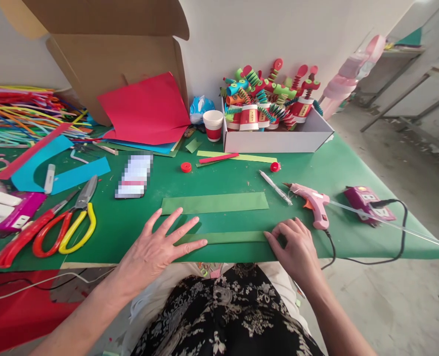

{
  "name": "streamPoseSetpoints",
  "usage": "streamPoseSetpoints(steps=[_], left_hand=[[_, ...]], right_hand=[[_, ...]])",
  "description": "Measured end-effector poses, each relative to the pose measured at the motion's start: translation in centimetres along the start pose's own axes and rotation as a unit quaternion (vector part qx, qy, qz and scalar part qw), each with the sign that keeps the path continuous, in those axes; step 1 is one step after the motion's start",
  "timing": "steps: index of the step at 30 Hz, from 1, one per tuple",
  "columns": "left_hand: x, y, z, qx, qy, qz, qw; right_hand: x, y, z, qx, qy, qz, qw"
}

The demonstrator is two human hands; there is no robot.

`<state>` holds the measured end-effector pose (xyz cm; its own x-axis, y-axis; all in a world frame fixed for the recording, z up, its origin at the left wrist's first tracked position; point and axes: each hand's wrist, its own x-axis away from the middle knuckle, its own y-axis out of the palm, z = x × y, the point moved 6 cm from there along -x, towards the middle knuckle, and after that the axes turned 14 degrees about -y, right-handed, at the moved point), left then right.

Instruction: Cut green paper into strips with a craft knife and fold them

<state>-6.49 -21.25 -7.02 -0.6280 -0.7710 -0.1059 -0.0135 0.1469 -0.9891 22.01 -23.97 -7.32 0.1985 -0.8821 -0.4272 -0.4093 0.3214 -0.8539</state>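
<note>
A narrow green paper strip [234, 237] lies along the table's near edge. My left hand [160, 247] rests over its left end with the fingers spread, hiding that end. At the strip's right end, my right hand [293, 247] pinches the tip between thumb and curled fingers. A wider green paper strip [219, 202] lies flat just beyond, its lower left corner near my left fingertips. A white pen [275, 187] and a pink glue gun [312, 202] lie beyond my right hand.
Scissors [80, 217] and red-handled pliers [30, 237] lie left, near a phone [134, 175]. Red paper [145, 109] leans on a cardboard box [123, 54]. A white box [275, 141] holds paper-cup figures behind. The glue gun's cord [332, 247] hangs over the front edge.
</note>
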Motion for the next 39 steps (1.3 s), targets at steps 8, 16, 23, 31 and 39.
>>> streamPoseSetpoints(steps=[8, 16, 23, 31, 39], left_hand=[[0.0, 0.2, -0.1, 0.0, 0.008, -0.009, 1.0], [-0.1, 0.2, -0.1, 0.009, 0.011, -0.009, 1.0], [-0.2, 0.4, -0.3, 0.033, 0.011, -0.016, 0.999], [0.3, 1.0, -0.5, 0.051, 0.033, -0.003, 0.998], [0.2, 1.3, -0.6, 0.059, 0.03, 0.024, 0.998]], right_hand=[[0.0, 0.0, 0.0, 0.005, -0.01, 0.001, 1.0], [0.1, 0.1, 0.3, 0.006, -0.004, -0.004, 1.0], [0.2, -1.2, -3.1, 0.079, -0.027, 0.053, 0.995], [0.0, 3.2, -12.2, -0.053, -0.329, -0.171, 0.927], [1.0, 4.8, -11.1, -0.047, -0.291, -0.204, 0.934]])
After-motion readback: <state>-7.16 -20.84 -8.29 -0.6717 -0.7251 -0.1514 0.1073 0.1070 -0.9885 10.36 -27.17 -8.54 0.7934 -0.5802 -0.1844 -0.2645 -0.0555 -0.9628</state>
